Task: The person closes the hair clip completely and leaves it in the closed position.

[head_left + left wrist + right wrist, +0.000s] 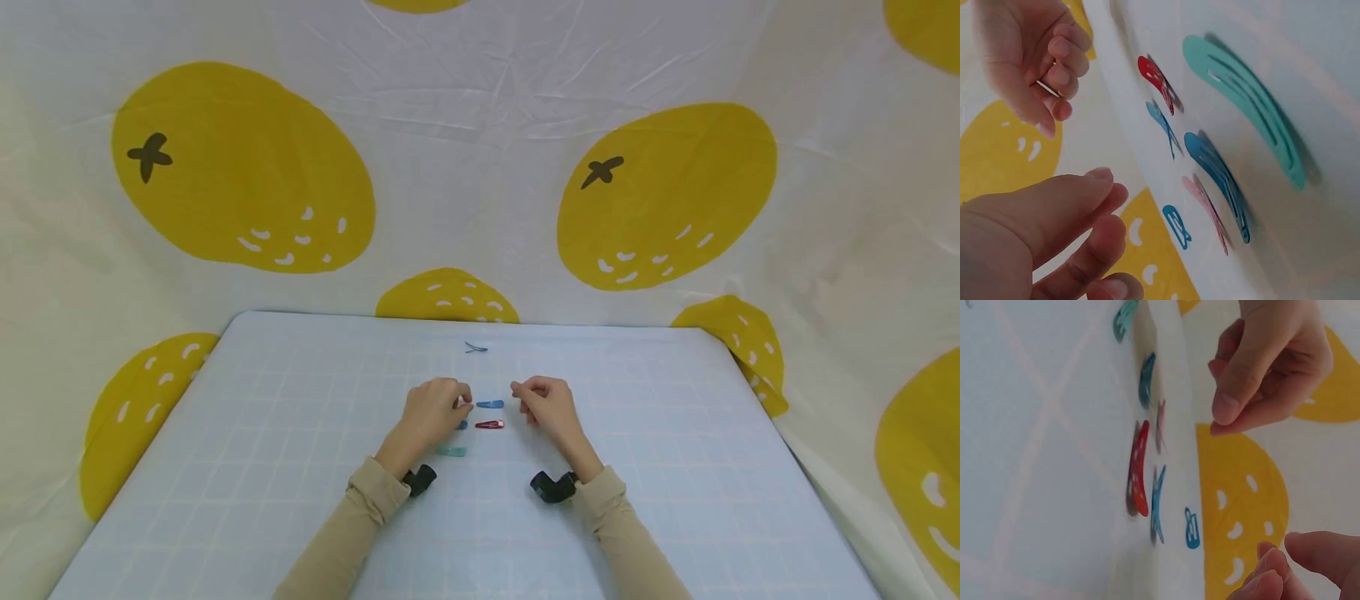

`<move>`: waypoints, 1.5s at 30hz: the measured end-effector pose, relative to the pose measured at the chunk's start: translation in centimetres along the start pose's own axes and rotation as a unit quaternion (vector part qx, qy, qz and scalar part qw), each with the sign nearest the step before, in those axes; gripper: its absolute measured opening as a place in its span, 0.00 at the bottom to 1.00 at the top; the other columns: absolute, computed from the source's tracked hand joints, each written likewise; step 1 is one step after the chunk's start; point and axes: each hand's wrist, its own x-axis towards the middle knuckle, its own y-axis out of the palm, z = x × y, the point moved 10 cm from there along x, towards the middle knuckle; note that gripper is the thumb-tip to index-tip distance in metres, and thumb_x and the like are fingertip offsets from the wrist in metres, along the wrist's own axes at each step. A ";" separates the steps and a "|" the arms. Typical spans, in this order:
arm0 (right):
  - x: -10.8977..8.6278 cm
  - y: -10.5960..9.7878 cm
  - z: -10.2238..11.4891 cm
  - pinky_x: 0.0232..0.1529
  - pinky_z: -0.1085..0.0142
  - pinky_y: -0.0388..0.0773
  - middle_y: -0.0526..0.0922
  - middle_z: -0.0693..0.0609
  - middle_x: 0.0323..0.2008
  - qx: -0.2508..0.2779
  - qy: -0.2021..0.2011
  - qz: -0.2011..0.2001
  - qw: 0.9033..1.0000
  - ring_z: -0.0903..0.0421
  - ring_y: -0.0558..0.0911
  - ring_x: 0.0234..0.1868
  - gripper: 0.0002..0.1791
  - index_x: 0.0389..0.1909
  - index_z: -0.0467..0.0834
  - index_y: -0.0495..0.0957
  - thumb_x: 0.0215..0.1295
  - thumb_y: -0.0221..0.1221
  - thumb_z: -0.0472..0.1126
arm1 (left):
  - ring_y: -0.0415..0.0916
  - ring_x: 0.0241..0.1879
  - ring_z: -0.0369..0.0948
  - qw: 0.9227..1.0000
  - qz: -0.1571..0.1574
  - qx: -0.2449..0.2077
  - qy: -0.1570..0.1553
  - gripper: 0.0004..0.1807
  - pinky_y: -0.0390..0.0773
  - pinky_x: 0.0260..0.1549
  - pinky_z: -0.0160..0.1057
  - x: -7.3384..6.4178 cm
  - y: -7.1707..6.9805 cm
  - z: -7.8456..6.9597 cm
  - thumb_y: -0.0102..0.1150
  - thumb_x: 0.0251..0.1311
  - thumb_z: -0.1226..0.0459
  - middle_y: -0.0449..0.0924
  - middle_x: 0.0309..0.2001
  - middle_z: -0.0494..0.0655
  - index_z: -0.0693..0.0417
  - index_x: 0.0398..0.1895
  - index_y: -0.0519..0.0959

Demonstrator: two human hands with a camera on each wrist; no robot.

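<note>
Several snap hair clips lie on the table between and around the hands. My left hand (433,408) hovers over the left side of the group, its fingers loosely bent with nothing held. It partly hides the dark blue clip (462,425); the pink clip (1206,212) shows clearly in the left wrist view. Right of it lie a light blue clip (491,404) and a red clip (490,425). A mint green clip (452,452) is nearer me. My right hand (549,406) is raised right of the clips, fingers loosely curled, holding nothing visible.
Farther back on the table lies another blue clip (476,347), its two arms spread apart. A pale checked cloth (675,467) covers the table. Behind it hangs a white curtain (465,192) printed with yellow fruit. Black devices (553,487) are worn at both wrists.
</note>
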 end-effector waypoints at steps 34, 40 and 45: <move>9.8 1.5 3.1 0.52 0.57 0.77 0.84 0.43 0.46 0.013 -0.014 0.061 0.998 0.44 0.80 0.47 0.17 0.49 0.36 0.83 0.72 0.58 0.45 | 0.73 0.37 0.47 0.994 0.054 -0.097 -0.015 0.15 0.75 0.39 0.43 10.0 -1.8 6.0 0.66 0.63 0.61 0.80 0.38 0.50 0.57 0.50 0.84; 11.1 2.7 2.4 0.59 0.53 0.72 0.82 0.41 0.52 -0.001 0.010 0.092 0.996 0.46 0.77 0.51 0.16 0.53 0.35 0.81 0.71 0.57 0.40 | 0.74 0.39 0.48 0.987 0.078 -0.132 -0.038 0.14 0.76 0.43 0.45 11.2 -0.9 7.2 0.66 0.62 0.62 0.80 0.41 0.53 0.57 0.49 0.84; 12.2 4.0 1.0 0.60 0.53 0.69 0.82 0.42 0.52 -0.059 0.021 0.120 0.991 0.46 0.75 0.53 0.14 0.51 0.36 0.83 0.70 0.57 0.37 | 0.74 0.40 0.49 0.985 0.093 -0.142 -0.033 0.14 0.75 0.44 0.46 12.1 0.1 7.3 0.67 0.60 0.63 0.79 0.41 0.53 0.57 0.48 0.84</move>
